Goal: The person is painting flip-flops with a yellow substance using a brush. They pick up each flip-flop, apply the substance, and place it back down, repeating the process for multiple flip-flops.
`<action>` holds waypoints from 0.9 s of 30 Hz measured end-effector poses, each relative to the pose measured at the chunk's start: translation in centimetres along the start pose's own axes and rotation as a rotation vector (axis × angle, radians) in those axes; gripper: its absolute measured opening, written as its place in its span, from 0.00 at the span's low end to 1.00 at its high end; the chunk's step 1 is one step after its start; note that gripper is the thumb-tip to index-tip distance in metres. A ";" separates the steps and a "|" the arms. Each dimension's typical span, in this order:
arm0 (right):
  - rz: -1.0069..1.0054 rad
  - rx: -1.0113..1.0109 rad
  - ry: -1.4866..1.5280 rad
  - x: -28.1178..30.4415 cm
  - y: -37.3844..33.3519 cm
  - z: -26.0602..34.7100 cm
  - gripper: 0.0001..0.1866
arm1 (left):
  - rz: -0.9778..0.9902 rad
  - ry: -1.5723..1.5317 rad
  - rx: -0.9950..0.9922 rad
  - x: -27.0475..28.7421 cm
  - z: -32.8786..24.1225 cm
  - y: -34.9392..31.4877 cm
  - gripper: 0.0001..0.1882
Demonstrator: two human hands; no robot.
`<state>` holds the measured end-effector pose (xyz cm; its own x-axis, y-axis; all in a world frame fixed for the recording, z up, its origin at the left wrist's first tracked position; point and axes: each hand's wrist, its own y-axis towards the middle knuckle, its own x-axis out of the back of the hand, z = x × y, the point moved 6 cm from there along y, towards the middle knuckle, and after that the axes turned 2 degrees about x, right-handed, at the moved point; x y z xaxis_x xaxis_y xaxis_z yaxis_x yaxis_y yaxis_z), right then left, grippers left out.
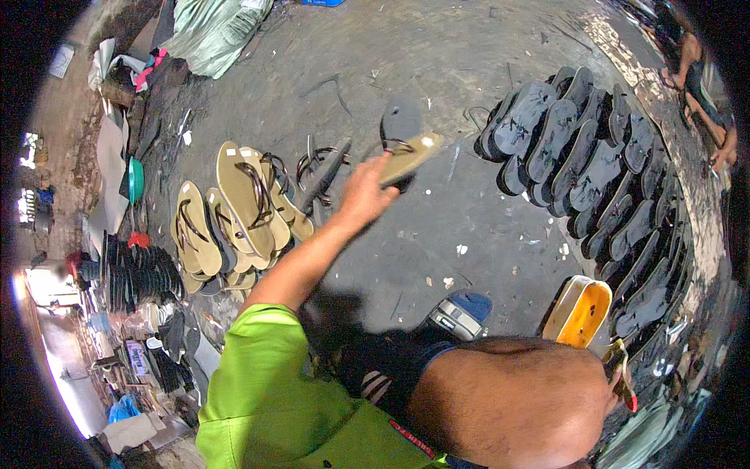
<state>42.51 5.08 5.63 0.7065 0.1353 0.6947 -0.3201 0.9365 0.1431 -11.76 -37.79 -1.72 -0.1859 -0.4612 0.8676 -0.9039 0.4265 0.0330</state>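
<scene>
My left hand (366,189) reaches forward from a green sleeve, closed on the near end of a tan flip-flop (412,159) with dark straps. The flip-flop is tilted above the floor, next to a dark grey sole (401,117). To the left of it, dark flip-flops with thin straps (322,173) lie in a small heap. Beyond my bent knee, only a sliver of my right hand (612,397) shows beside a slim tool with a red tip (627,384). It seems to grip the tool, but the knee hides most of its fingers.
Tan flip-flops (248,205) stand in a cluster at left. Long rows of dark grey soles (594,156) lean together at right. An orange-lined container (587,314) stands near my knee, and a worn sandal (459,314) lies ahead of it. Another person's limbs (707,117) show far right.
</scene>
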 end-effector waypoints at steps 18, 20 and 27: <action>-0.716 -0.430 1.583 -10.9 -5.9 39.9 0.15 | -0.418 0.011 0.087 11.6 1.6 -5.9 0.22; -0.784 -0.444 1.645 -10.8 -6.7 39.6 0.15 | -0.775 0.136 0.302 17.4 9.9 -4.0 0.42; -1.021 -0.509 1.879 -11.8 -8.8 34.9 0.14 | 0.023 -0.179 0.777 9.4 20.9 0.2 0.71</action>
<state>15.00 -16.03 20.77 0.1950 -0.5454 -0.8152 0.3766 0.8090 -0.4512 -21.71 -58.33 -3.90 -0.2074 -0.6051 0.7687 -0.8968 -0.1963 -0.3965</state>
